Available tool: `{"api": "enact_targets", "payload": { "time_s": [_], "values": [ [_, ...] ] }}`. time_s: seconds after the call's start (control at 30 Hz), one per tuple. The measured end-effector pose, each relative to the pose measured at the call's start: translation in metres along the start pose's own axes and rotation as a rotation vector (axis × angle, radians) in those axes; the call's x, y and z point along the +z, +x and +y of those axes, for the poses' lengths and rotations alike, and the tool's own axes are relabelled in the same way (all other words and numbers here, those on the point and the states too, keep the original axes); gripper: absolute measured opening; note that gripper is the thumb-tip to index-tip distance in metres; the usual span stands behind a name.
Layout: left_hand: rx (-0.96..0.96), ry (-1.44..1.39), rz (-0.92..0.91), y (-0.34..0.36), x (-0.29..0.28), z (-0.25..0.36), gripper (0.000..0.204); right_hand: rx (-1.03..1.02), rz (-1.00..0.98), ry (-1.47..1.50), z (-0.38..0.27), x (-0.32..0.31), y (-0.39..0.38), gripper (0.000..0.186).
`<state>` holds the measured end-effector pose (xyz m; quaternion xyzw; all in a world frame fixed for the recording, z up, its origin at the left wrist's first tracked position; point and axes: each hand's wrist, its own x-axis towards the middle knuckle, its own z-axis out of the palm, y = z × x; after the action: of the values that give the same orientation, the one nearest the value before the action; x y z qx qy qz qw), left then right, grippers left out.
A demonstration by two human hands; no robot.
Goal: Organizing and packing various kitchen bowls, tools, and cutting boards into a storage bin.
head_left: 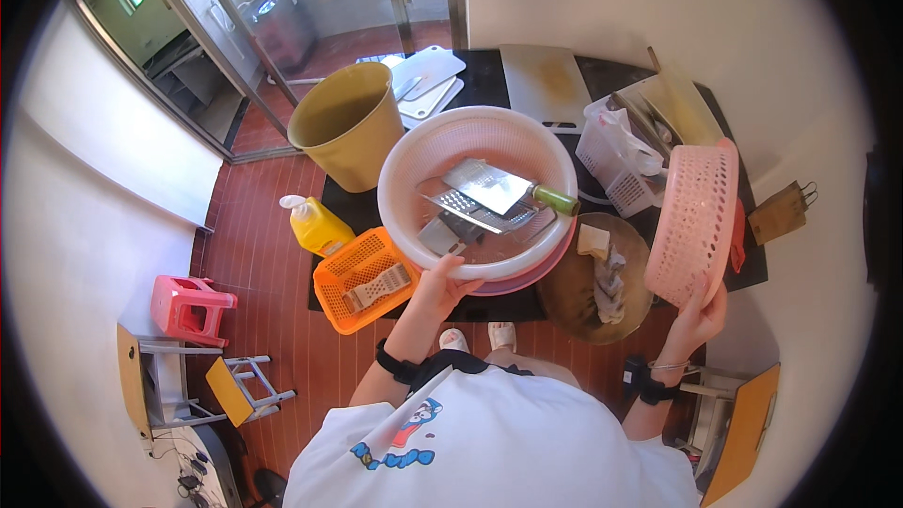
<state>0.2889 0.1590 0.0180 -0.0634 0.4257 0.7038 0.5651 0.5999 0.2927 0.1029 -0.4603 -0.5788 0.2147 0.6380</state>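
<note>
My left hand (440,293) grips the near rim of a large pale pink colander (400,165), fingers curled at its edge. Inside the colander lie a cleaver with a green handle (557,200) and several metal graters (461,209). Under it the rim of a purple-pink basin (527,280) shows. To the right, my right hand (693,322) is closed on the lower edge of a pink perforated basket (691,216), held up on its side. Between my hands is a round brown board (569,306) bearing a grey cloth (609,284) and a pale block (594,241).
An orange basket (340,306) with a grater and a yellow pump bottle (315,226) stand at left. Behind them is an olive bucket (348,132). White cutting boards (437,71), a stained board (546,85) and a white basket (602,155) line the back.
</note>
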Motion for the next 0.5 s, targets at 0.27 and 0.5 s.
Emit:
{"api": "enact_targets", "payload": {
  "time_s": [0.27, 0.5],
  "values": [
    [-0.015, 0.307, 0.045, 0.01, 0.007, -0.006, 0.038, -0.048, -0.137, -0.119, 0.006, 0.012, 0.005, 0.014],
    [-0.016, 0.366, 0.022, 0.006, 0.001, -0.015, 0.035, 0.036, -0.206, -0.074, 0.024, 0.016, -0.007, 0.013]
  ]
}}
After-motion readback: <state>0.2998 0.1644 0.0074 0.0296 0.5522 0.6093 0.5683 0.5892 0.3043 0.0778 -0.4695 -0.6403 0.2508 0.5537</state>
